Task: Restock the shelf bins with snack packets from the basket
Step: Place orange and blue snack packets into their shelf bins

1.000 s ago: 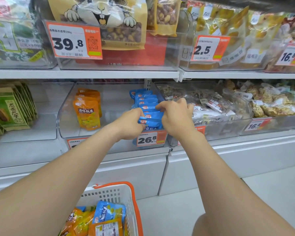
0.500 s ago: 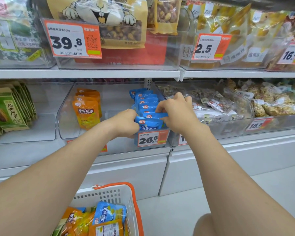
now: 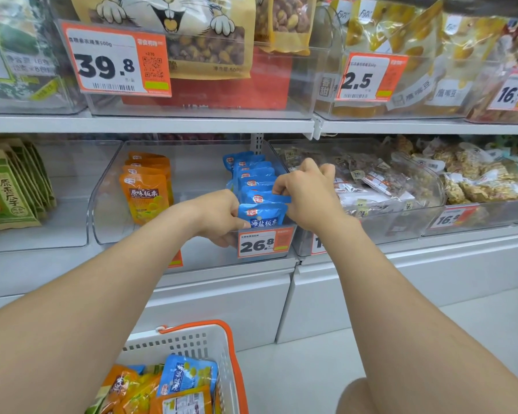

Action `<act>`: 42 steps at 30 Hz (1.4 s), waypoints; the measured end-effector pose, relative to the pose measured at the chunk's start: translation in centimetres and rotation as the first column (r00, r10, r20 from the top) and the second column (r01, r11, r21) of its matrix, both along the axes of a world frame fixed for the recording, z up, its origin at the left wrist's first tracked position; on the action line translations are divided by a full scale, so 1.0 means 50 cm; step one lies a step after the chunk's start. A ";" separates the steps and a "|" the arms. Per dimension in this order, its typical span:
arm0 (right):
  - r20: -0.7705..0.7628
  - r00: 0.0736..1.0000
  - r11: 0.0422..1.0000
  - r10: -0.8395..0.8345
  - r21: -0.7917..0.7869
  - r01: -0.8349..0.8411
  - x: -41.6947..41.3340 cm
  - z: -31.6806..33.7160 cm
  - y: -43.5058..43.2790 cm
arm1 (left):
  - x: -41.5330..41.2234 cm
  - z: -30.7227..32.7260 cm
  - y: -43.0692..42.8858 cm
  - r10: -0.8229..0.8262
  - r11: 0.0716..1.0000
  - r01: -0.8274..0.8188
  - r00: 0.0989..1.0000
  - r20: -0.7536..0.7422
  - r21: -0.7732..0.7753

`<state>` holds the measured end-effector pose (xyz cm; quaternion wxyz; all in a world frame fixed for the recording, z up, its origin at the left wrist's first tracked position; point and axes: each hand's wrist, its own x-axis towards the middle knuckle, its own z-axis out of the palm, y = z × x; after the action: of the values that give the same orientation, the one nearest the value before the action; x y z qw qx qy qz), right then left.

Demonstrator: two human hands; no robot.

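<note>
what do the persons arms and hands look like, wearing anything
Both forearms are bare from the bottom edge of the picture to the wrists: no sleeve shows. The left hand and right hand are bare too, with no gloves, rings, watch or wristband in view. The nails look short and unpainted.

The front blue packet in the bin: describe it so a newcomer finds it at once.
Find the middle shelf's clear bin with the 26.8 price tag. A row of blue packets stands at its right end; the front blue packet, directly above the tag, alone shows large white characters.
</note>
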<state>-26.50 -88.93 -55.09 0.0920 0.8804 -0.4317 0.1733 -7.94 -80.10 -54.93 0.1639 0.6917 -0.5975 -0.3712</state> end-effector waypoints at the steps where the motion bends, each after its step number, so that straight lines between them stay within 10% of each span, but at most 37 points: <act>1: 0.003 1.000 1.000 0.004 -0.004 -0.004 0.000 -0.002 -0.003 | 0.000 -0.006 -0.002 0.010 1.000 -0.010 1.000 -0.017 -0.012; 25: 0.335 0.941 0.993 0.047 0.089 -0.082 -0.016 -0.032 0.018 | -0.046 -0.001 -0.005 -0.005 0.999 0.003 0.999 0.048 0.038; 42: 0.515 0.853 0.968 0.090 0.156 -0.196 0.070 0.033 0.173 | 0.023 -0.016 0.109 0.136 0.801 0.087 0.937 0.321 -0.593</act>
<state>-22.99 -80.30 -53.43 -0.1270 0.8390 -0.3891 0.3586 -6.77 -74.66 -55.71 0.2703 0.6665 -0.6940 -0.0333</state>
